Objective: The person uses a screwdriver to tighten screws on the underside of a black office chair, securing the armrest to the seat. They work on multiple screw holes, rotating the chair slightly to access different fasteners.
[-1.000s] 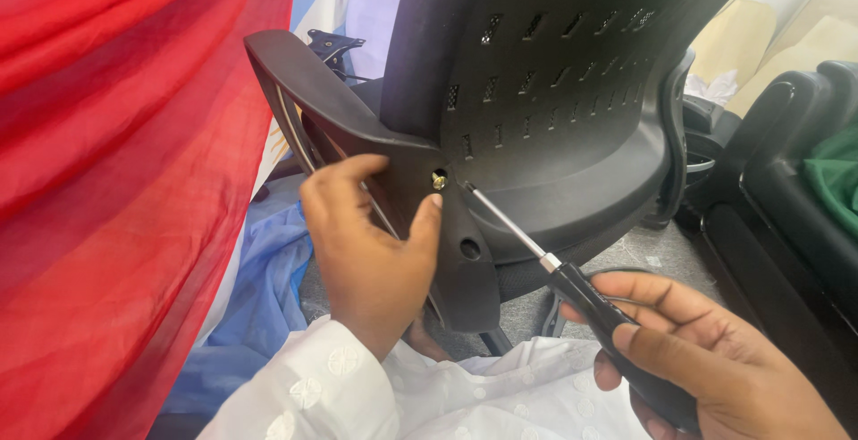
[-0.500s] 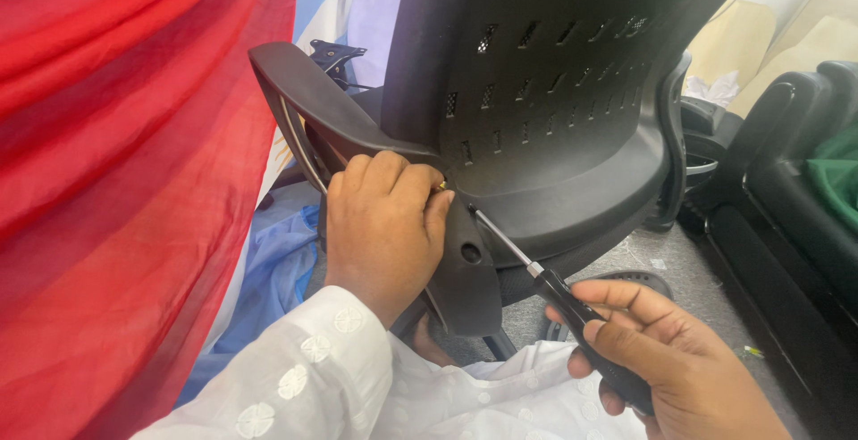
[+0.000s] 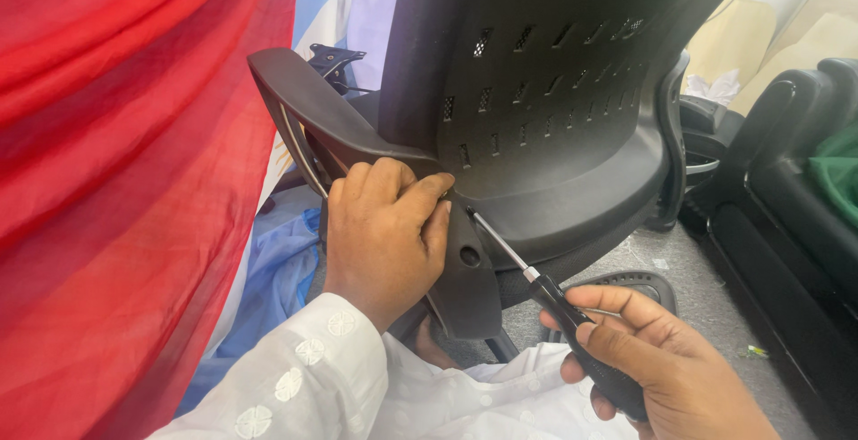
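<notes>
While the left hand (image 3: 386, 230) pinches the screw spot on the armrest (image 3: 357, 136), right hand (image 3: 657, 360) grips the screwdriver (image 3: 545, 293), tip at the chair (image 3: 554, 92) joint. Looks like the screw's not tight yet.

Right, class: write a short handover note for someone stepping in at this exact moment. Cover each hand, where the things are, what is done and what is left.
Left hand: wrapped over the joint where the black armrest meets the black office chair back; its fingers cover the fixing point.
Right hand: shut on the black handle of the screwdriver, shaft angled up-left, tip at the joint beside the left thumb.
Done: armrest bracket sits against the chair.
Left: the screw itself is hidden, so how tight it is cannot be told; check it. A lower hole in the bracket looks empty.
</notes>
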